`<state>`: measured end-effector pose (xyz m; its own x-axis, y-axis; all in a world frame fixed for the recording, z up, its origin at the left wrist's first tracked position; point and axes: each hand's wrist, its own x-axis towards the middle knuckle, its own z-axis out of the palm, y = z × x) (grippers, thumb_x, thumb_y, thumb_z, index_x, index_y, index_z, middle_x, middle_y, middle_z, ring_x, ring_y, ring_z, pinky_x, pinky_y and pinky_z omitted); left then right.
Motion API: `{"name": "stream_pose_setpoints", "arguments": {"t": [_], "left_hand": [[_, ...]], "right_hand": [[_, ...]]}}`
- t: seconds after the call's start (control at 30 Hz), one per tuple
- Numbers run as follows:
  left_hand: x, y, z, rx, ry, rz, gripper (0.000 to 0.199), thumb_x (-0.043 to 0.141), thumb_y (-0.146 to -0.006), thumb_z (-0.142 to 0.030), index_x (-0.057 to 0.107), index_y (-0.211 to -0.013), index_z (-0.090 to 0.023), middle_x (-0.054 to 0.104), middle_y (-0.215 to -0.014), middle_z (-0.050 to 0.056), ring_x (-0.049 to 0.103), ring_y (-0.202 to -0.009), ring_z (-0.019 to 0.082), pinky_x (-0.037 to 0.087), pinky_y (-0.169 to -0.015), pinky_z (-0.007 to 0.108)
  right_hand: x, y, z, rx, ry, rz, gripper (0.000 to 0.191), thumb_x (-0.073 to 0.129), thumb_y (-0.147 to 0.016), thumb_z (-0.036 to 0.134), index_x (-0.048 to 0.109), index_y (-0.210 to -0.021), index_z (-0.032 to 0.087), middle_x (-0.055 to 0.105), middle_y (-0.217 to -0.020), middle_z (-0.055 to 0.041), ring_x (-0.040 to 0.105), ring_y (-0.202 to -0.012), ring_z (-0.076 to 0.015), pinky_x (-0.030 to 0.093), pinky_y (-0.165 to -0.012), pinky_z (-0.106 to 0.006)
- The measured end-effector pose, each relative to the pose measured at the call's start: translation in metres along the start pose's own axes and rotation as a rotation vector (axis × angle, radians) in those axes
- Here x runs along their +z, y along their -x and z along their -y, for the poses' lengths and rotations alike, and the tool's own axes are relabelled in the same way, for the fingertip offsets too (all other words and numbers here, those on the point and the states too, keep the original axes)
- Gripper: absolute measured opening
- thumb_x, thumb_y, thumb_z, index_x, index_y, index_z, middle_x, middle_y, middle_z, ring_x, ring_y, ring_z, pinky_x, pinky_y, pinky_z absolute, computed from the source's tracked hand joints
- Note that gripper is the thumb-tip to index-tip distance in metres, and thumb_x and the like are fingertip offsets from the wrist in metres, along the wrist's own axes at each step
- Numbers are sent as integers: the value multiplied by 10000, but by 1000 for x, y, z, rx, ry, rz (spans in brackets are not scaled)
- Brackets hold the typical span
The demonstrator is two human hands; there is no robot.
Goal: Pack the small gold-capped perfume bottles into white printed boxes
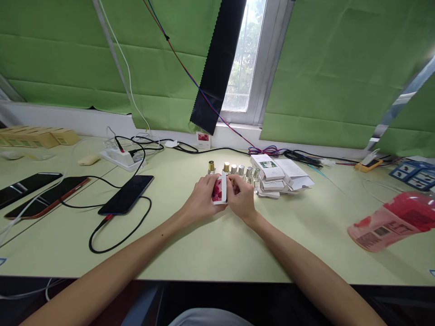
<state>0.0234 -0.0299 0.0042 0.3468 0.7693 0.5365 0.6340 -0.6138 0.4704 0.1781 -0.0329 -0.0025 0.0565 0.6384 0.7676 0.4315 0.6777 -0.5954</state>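
My left hand (pixel 203 192) is closed round a small white box with a red flower picture (pixel 218 190), held just above the table. Against the box's right edge, the fingers of my right hand (pixel 242 198) are pinched together; a bit of something golden shows between them, too small to name. Behind my hands stands a row of small glass bottles with silver caps (pixel 241 170). Two gold-capped bottles (pixel 211 166) are at the row's left end, their lower parts partly hidden by my hands.
Flattened and stacked white boxes (pixel 270 174) lie right of the bottles. A red-and-pink plastic bottle (pixel 390 222) is at far right. On the left are a phone on a cable (pixel 126 195), a power strip (pixel 118 157) and yellow boxes (pixel 37 136). Cables run along the wall.
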Motion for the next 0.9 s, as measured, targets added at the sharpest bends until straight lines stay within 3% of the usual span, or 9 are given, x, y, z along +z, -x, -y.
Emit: {"name": "stream_pose_setpoints", "arguments": {"t": [0.1, 0.27, 0.9], "left_hand": [[0, 0, 1, -24, -85, 80, 566, 768, -684, -318, 520, -1182, -213, 605, -1121, 102, 567, -1017, 314, 487, -834, 469], [1, 2, 5, -34, -146, 86, 674, 760, -701, -372, 463, -1284, -212, 602, -1144, 95, 572, -1027, 308, 472, -865, 461], [2, 2, 8, -66, -212, 114, 665, 744, -702, -402, 495, -1287, -208, 619, -1119, 90, 582, -1022, 305, 460, -861, 430]], "right_hand": [[1, 0, -2, 17, -25, 12, 225, 499, -971, 315, 629, -845, 182, 466, -555, 58, 405, -469, -84, 332, -483, -211], [2, 1, -6, 82, -54, 52, 241, 490, -977, 344, 615, -849, 183, 474, -566, 54, 403, -480, -89, 325, -491, -220], [3, -1, -13, 230, -94, 158, 294, 439, -976, 414, 571, -829, 196, 470, -559, 51, 412, -489, -105, 293, -515, -253]]}}
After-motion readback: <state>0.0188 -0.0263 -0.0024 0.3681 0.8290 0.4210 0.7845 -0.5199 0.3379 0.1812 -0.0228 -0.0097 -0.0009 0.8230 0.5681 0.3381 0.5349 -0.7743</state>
